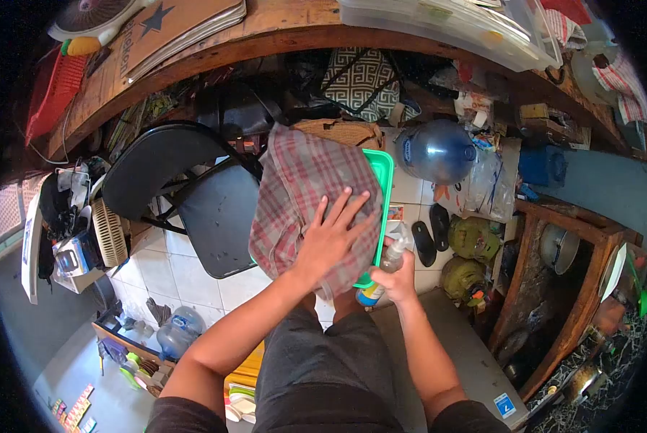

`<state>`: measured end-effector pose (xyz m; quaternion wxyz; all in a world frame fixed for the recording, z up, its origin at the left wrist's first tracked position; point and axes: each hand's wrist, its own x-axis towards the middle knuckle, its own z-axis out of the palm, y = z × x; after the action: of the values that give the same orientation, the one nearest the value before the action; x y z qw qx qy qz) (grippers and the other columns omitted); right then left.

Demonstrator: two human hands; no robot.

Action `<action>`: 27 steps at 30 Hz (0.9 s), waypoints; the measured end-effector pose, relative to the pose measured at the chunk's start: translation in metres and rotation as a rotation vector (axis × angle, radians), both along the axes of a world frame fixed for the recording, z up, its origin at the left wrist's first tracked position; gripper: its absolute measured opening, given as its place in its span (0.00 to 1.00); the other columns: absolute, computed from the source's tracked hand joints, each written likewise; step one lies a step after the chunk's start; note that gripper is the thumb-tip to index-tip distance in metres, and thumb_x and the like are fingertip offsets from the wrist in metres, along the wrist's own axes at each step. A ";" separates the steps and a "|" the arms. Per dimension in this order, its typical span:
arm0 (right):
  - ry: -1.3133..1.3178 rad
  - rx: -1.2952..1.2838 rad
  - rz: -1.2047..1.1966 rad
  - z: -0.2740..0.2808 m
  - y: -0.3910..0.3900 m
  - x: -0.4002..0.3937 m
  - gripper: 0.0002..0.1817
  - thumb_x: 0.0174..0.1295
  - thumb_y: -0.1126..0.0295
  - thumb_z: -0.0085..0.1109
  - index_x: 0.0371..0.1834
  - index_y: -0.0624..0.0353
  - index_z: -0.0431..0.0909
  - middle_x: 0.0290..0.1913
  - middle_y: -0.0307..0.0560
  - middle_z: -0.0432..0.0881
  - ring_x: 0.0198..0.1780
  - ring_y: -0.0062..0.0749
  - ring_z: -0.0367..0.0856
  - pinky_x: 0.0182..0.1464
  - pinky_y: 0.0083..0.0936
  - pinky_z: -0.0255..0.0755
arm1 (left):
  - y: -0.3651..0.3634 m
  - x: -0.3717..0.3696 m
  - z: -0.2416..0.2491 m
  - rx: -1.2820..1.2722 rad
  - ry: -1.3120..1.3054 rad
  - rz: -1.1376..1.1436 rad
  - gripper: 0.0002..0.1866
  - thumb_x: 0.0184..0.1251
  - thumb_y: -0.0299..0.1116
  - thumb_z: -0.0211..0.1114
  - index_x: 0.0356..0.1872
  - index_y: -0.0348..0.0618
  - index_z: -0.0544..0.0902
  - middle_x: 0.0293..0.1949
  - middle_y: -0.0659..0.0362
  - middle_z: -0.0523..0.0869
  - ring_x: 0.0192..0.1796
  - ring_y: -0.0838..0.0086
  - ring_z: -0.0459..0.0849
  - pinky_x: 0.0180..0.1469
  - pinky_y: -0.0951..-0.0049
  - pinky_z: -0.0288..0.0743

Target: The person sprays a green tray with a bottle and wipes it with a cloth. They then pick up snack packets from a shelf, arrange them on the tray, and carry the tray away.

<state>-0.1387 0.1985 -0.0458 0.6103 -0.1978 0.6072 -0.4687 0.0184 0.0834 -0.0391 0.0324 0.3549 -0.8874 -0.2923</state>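
Note:
A grey-and-red plaid cloth (294, 180) lies draped over a bright green plastic tray (386, 173), whose right rim shows beside it. On top of the cloth my left hand (330, 242) rests flat with its fingers spread. At the tray's lower right corner, my right hand (399, 280) is closed around a clear spray bottle (392, 258) with a pale nozzle and a blue-and-yellow label. The thumb lies close to the green rim. Most of the tray is hidden under the cloth, in front of my legs.
A black folding chair (219, 216) stands to the left on white floor tiles. A wooden shelf (287, 32) spans the top. Right of the tray are a large blue water jug (439, 151), black sandals (426, 242) and green gas cylinders (464, 280). A wooden rack (532, 267) stands farther right.

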 end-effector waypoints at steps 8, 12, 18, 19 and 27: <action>0.115 -0.007 0.193 -0.003 -0.012 0.009 0.24 0.38 0.74 0.74 0.43 0.64 0.80 0.37 0.39 0.84 0.39 0.22 0.81 0.46 0.26 0.76 | 0.005 -0.014 -0.033 -0.314 -0.200 0.052 0.41 0.63 0.41 0.60 0.78 0.50 0.56 0.82 0.58 0.47 0.82 0.58 0.46 0.77 0.39 0.42; 0.086 0.028 0.212 0.008 -0.008 0.016 0.28 0.40 0.76 0.73 0.49 0.68 0.78 0.40 0.39 0.84 0.40 0.22 0.81 0.48 0.25 0.76 | -0.038 -0.022 -0.014 -0.388 -0.203 0.080 0.40 0.64 0.46 0.55 0.78 0.50 0.55 0.81 0.58 0.50 0.82 0.58 0.47 0.76 0.39 0.46; 0.044 -0.048 0.020 0.001 -0.002 0.018 0.35 0.45 0.80 0.69 0.62 0.75 0.72 0.45 0.43 0.83 0.44 0.22 0.81 0.48 0.24 0.76 | -0.012 0.005 -0.025 -0.115 -0.110 -0.106 0.34 0.67 0.42 0.53 0.74 0.44 0.64 0.79 0.53 0.57 0.82 0.60 0.47 0.78 0.46 0.44; 0.040 -0.046 0.016 0.002 -0.002 0.017 0.35 0.45 0.80 0.69 0.62 0.75 0.72 0.45 0.43 0.83 0.44 0.22 0.81 0.48 0.24 0.76 | -0.012 0.013 -0.026 -0.113 -0.114 -0.110 0.34 0.67 0.42 0.53 0.74 0.44 0.64 0.79 0.53 0.57 0.82 0.60 0.47 0.78 0.46 0.44; 0.040 -0.187 -0.058 0.011 -0.007 -0.001 0.37 0.47 0.79 0.70 0.65 0.74 0.70 0.47 0.47 0.84 0.48 0.24 0.82 0.53 0.27 0.76 | -0.038 0.050 -0.023 -0.081 -0.133 0.280 0.37 0.67 0.42 0.55 0.78 0.49 0.58 0.80 0.59 0.54 0.81 0.61 0.53 0.76 0.45 0.51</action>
<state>-0.1401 0.1918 -0.0350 0.5629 -0.2456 0.5783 -0.5370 0.0689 0.0457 -0.0616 0.0281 0.4920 -0.8405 -0.2249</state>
